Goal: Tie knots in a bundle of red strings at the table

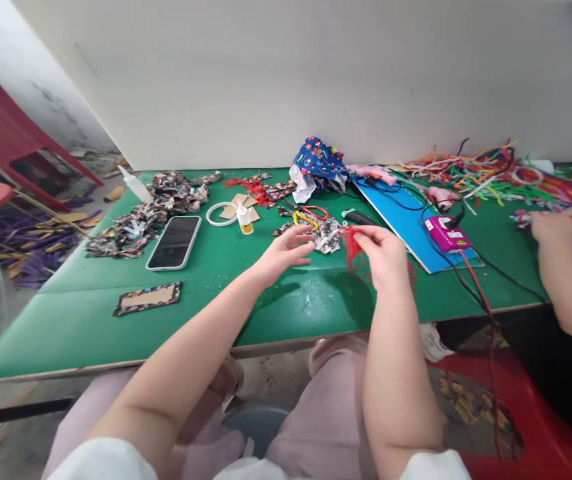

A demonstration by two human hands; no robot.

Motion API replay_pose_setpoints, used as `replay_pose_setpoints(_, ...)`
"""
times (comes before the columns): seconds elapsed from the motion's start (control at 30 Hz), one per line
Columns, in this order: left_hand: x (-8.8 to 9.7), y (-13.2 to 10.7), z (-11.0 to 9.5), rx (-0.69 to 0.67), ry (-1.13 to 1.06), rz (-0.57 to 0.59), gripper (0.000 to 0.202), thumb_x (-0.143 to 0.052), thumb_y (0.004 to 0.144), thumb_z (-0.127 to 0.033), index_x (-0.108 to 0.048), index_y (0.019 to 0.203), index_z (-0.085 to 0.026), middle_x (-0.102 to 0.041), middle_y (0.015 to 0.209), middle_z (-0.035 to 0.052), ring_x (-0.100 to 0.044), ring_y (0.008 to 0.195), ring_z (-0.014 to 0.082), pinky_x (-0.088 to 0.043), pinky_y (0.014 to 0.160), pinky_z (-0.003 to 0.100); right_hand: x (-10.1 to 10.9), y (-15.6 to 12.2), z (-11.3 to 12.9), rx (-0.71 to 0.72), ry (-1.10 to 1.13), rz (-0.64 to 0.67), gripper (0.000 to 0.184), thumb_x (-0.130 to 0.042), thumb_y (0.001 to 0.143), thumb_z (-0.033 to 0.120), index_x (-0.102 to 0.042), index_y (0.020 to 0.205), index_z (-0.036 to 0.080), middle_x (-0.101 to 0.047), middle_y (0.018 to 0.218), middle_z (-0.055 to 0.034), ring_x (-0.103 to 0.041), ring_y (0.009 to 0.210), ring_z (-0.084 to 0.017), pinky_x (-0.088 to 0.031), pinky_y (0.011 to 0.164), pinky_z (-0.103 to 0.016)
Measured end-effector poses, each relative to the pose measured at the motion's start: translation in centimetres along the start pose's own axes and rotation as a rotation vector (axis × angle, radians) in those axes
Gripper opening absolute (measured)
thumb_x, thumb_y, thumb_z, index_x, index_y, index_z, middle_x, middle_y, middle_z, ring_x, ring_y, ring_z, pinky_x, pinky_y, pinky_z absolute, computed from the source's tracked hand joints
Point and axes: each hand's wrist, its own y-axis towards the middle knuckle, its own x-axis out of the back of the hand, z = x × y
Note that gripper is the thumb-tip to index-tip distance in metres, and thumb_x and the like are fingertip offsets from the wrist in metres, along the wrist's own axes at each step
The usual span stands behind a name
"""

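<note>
Red stringy thread (353, 248) is pinched in the fingers of my right hand (383, 253) and dangles over the green table. My left hand (289, 253) hovers to the left of it, fingers spread, with nothing in them. Just beyond both hands lie scissors with yellow and red handles (306, 217) and a heap of patterned fabric scraps (329, 237). A small glue bottle with a yellow label (245, 219) stands behind my left hand. Farther left are a phone (175, 243) and a flat fabric-edged cardboard strip (147, 299).
A blue board (401, 227) and a purple power socket (447, 233) with cables lie to the right. Colourful pipe cleaners (491, 177) are heaped at the back right, near another person's hands (559, 227). Dark patterned fabric (166, 200) is piled by a white bottle (135, 185).
</note>
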Motion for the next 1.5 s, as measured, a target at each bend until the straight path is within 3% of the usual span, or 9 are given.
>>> replay_pose_setpoints(0.13,0.0,-0.1,0.5,0.057,-0.273,0.140,0.079,-0.075,0.068,-0.041,-0.039,0.137,-0.026,-0.052,0.133,0.0138,-0.059,0.109,0.0265,-0.053,0.082,0.037,-4.4,-1.1,0.5,-0.046,0.002,0.280,0.014,-0.065,0.071,0.026,-0.072,0.081,0.020,-0.074,0.082,-0.0031,-0.067,0.077,-0.018,-0.053,0.077,-0.033)
replay_pose_setpoints(0.2,0.2,-0.1,1.0,0.067,-0.279,0.085,0.079,-0.079,0.062,-0.038,-0.047,0.132,-0.020,-0.061,0.121,0.0137,-0.063,0.097,0.0236,-0.053,0.080,0.036,-5.9,-1.2,0.3,-0.062,0.001,0.361,0.013,-0.065,0.072,0.026,-0.072,0.080,0.020,-0.074,0.083,-0.0033,-0.068,0.076,-0.018,-0.053,0.076,-0.033)
replay_pose_setpoints(0.27,0.8,-0.1,1.5,0.078,-0.228,0.008,0.066,-0.079,0.061,-0.037,-0.057,0.119,-0.013,-0.068,0.104,0.0122,-0.065,0.084,0.0200,-0.052,0.076,0.035,-6.7,-1.1,0.0,-0.068,-0.006,0.393,0.014,-0.064,0.072,0.026,-0.072,0.082,0.020,-0.074,0.084,-0.0032,-0.067,0.076,-0.017,-0.053,0.075,-0.032)
replay_pose_setpoints(0.5,3.2,-0.2,1.4,0.099,-0.065,-0.141,0.037,-0.075,0.065,-0.040,-0.067,0.085,-0.011,-0.068,0.079,0.0034,-0.059,0.069,0.0129,-0.047,0.071,0.029,-6.6,-0.5,-0.9,-0.085,-0.075,0.330,0.015,-0.065,0.072,0.030,-0.070,0.082,0.019,-0.072,0.079,-0.0027,-0.065,0.073,-0.018,-0.050,0.074,-0.032)
replay_pose_setpoints(0.77,3.4,-0.5,0.6,0.085,0.051,-0.084,0.035,-0.069,0.069,-0.046,-0.062,0.066,-0.012,-0.054,0.058,-0.0036,-0.044,0.054,0.0071,-0.033,0.052,0.022,-5.4,-0.7,-0.3,-0.133,-0.091,0.351,0.023,-0.060,0.077,0.040,-0.069,0.081,0.019,-0.070,0.076,-0.0018,-0.061,0.067,-0.016,-0.047,0.065,-0.028)
replay_pose_setpoints(1.03,3.5,-0.4,1.2,0.062,0.057,-0.054,0.034,-0.066,0.073,-0.044,-0.067,0.086,-0.012,-0.066,0.073,0.0026,-0.056,0.066,0.0124,-0.045,0.066,0.027,-4.2,-0.7,-0.1,-0.193,-0.060,0.274,0.034,-0.055,0.080,0.049,-0.068,0.080,0.018,-0.070,0.074,-0.0049,-0.064,0.068,-0.017,-0.049,0.060,-0.027)
replay_pose_setpoints(1.3,3.3,-0.7,0.8,0.051,0.048,-0.007,0.031,-0.064,0.072,-0.027,-0.067,0.100,-0.013,-0.069,0.102,0.0079,-0.062,0.089,0.0177,-0.047,0.083,0.033,-4.2,-1.0,0.7,-0.256,-0.062,0.336,0.036,-0.051,0.082,0.046,-0.070,0.086,0.016,-0.069,0.071,-0.0050,-0.061,0.063,-0.014,-0.047,0.056,-0.024)
replay_pose_setpoints(1.37,3.2,-0.8,0.5,0.050,0.045,0.016,0.034,-0.064,0.073,-0.025,-0.065,0.104,-0.013,-0.068,0.103,0.0083,-0.062,0.084,0.0159,-0.048,0.081,0.032,-4.3,-1.0,0.7,-0.274,-0.072,0.365,0.036,-0.050,0.082,0.045,-0.070,0.090,0.016,-0.069,0.073,-0.0048,-0.060,0.061,-0.012,-0.046,0.056,-0.024)
replay_pose_setpoints(1.5,3.1,-0.9,0.4,0.062,0.058,0.054,0.037,-0.062,0.075,-0.027,-0.064,0.109,-0.013,-0.068,0.099,0.0082,-0.057,0.061,0.0091,-0.048,0.062,0.026,-4.3,-1.1,0.3,-0.278,-0.099,0.405,0.033,-0.054,0.080,0.043,-0.070,0.093,0.018,-0.068,0.076,-0.0037,-0.059,0.057,-0.011,-0.045,0.053,-0.023)
